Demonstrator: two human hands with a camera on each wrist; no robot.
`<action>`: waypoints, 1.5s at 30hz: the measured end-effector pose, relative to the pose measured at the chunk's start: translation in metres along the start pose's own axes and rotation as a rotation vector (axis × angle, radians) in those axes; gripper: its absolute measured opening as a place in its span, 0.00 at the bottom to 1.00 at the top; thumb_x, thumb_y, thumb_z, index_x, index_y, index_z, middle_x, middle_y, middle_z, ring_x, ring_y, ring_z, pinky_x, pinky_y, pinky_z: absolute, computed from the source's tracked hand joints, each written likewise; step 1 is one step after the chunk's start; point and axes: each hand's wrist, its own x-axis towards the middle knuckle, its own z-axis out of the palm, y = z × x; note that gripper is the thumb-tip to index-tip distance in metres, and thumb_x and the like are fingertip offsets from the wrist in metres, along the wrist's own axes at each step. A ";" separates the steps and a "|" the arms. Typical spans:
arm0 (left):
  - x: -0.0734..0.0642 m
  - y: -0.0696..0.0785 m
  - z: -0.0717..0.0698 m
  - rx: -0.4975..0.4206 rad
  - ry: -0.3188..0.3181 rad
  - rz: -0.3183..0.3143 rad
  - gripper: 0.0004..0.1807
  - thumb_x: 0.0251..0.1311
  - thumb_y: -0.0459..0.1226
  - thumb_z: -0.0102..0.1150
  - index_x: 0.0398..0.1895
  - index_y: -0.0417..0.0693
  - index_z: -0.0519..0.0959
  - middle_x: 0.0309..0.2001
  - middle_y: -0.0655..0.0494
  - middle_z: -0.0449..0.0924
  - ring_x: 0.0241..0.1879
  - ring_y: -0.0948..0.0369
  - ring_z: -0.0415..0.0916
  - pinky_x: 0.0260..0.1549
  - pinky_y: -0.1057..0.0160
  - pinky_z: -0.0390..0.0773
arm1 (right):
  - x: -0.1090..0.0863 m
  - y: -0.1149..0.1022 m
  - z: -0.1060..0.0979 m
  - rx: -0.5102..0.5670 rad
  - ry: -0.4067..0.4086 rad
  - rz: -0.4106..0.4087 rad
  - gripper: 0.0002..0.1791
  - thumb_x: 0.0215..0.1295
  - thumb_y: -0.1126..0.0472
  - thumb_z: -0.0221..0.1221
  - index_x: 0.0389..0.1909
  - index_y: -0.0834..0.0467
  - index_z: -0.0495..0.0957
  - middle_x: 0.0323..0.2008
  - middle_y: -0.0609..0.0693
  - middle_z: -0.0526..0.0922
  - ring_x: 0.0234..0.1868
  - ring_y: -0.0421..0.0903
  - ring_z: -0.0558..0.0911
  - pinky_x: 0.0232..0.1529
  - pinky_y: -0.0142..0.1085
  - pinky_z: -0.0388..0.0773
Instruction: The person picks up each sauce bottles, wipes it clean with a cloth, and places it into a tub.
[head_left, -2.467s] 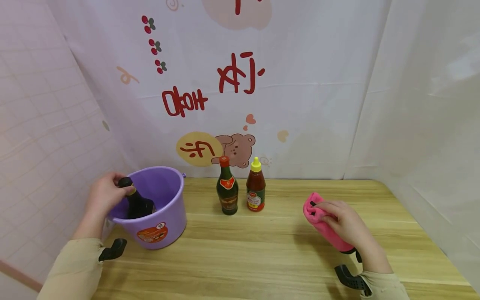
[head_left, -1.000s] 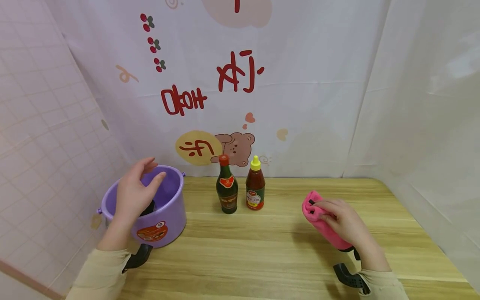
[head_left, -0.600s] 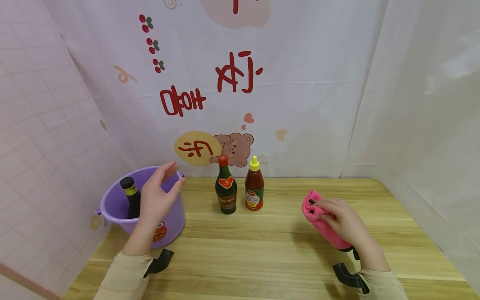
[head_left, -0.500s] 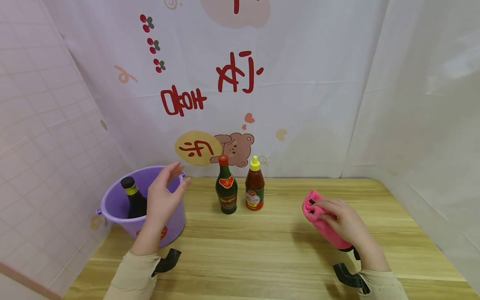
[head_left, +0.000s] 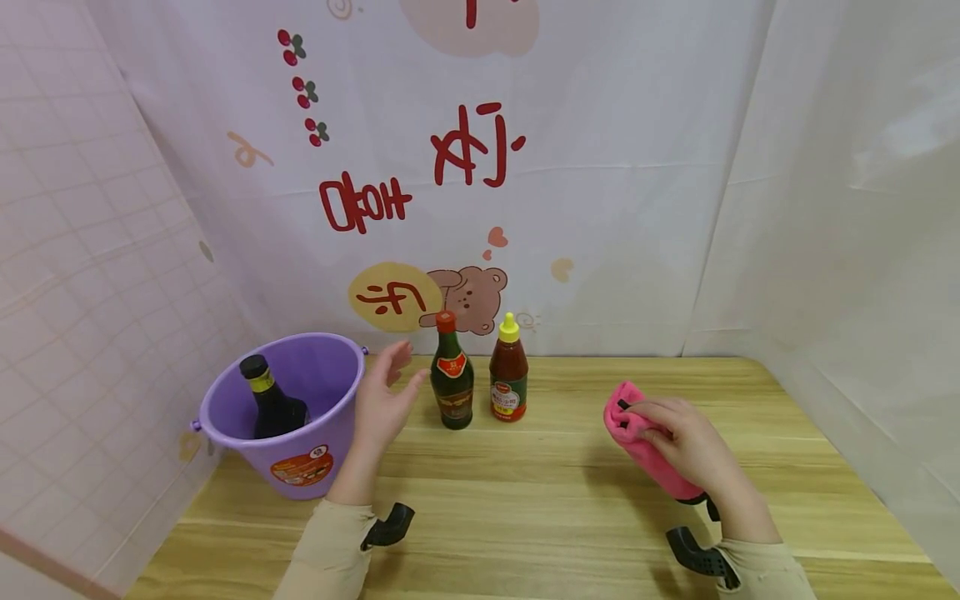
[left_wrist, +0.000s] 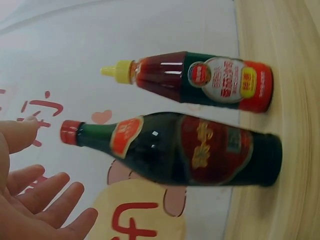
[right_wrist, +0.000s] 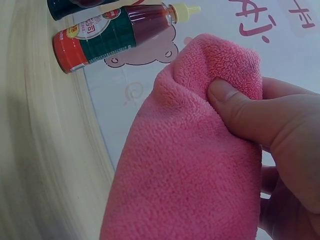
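My left hand [head_left: 384, 408] is beside the purple bucket, thumb and fingers spread around nothing. Just right of it stands a dark green glass bottle [head_left: 452, 383] with a red cap and a red neck label. In the left wrist view my fingers [left_wrist: 55, 200] are near that bottle's cap, apart from it. A sauce bottle [head_left: 509, 375] with a yellow nozzle stands to its right. My right hand [head_left: 686, 442] grips a pink fluffy pouch [head_left: 660, 467] with black trim, thumb pressed on its upper end in the right wrist view. A black-capped dark bottle [head_left: 276, 408] leans inside the bucket.
The purple bucket [head_left: 345, 433] stands at the left of the wooden table [head_left: 510, 517], close to the side curtain. A printed white backdrop [head_left: 600, 167] hangs behind the table. Black wrist mounts [head_left: 390, 527] stick out at both sleeves.
My left hand let go of the black-capped bottle inside the bucket, came out and moved right toward the green bottle. My right hand and the pink pouch stay where they were.
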 end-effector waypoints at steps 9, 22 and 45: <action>0.012 -0.004 0.024 -0.068 -0.011 -0.070 0.31 0.62 0.36 0.67 0.67 0.37 0.69 0.62 0.38 0.74 0.59 0.44 0.74 0.57 0.42 0.72 | -0.001 0.002 0.002 0.011 0.002 -0.030 0.25 0.40 0.77 0.73 0.41 0.56 0.85 0.40 0.49 0.86 0.43 0.53 0.82 0.46 0.40 0.73; 0.044 0.001 0.042 -0.046 -0.039 -0.160 0.32 0.65 0.39 0.64 0.71 0.46 0.67 0.64 0.45 0.74 0.61 0.49 0.72 0.60 0.46 0.70 | -0.001 0.004 0.005 0.008 0.009 -0.024 0.25 0.39 0.76 0.74 0.41 0.54 0.85 0.40 0.48 0.85 0.43 0.52 0.82 0.46 0.38 0.73; 0.057 -0.004 0.056 -0.063 0.017 -0.147 0.21 0.64 0.35 0.65 0.60 0.42 0.77 0.51 0.44 0.82 0.50 0.50 0.79 0.50 0.48 0.78 | -0.002 0.006 0.011 0.040 -0.025 -0.028 0.23 0.42 0.74 0.73 0.41 0.53 0.85 0.40 0.47 0.85 0.43 0.51 0.82 0.47 0.39 0.73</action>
